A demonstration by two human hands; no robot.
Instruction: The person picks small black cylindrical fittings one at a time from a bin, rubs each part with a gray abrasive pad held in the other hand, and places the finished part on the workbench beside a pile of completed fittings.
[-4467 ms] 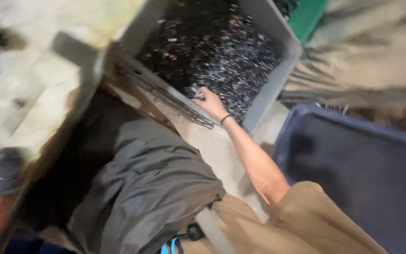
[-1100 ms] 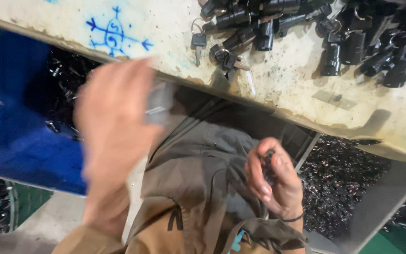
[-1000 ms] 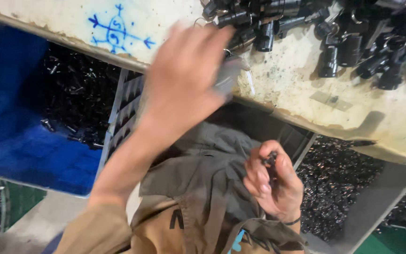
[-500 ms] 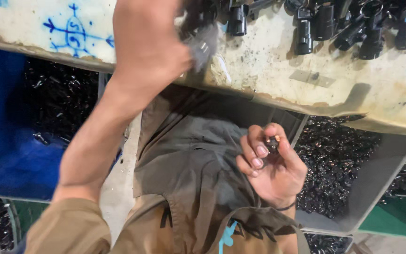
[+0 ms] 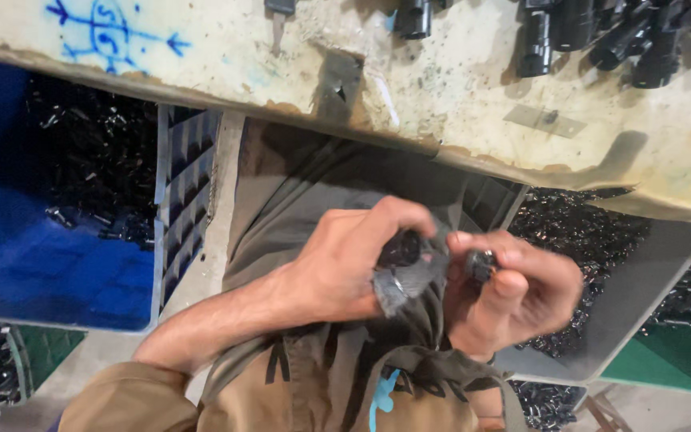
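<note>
Below the bench [image 5: 457, 120] edge, over the lap, both hands meet. Left hand [image 5: 345, 268] has its fingers curled tight around a grey rag [image 5: 409, 276], thumb and forefinger pinching a dark part [image 5: 401, 248] wrapped in it. Right hand [image 5: 513, 292] is closed on a small black cylinder [image 5: 480, 264], held at the fingertips just beside the rag. Black cylinders [image 5: 601, 40] lie along the bench top. Blue bin [image 5: 57, 272] at the left and grey bin [image 5: 641, 280] at the right hold dark small parts.

parts [image 5: 569, 36] on bench [image 5: 457, 96]; bins [image 5: 57, 264] below, both sides.
</note>
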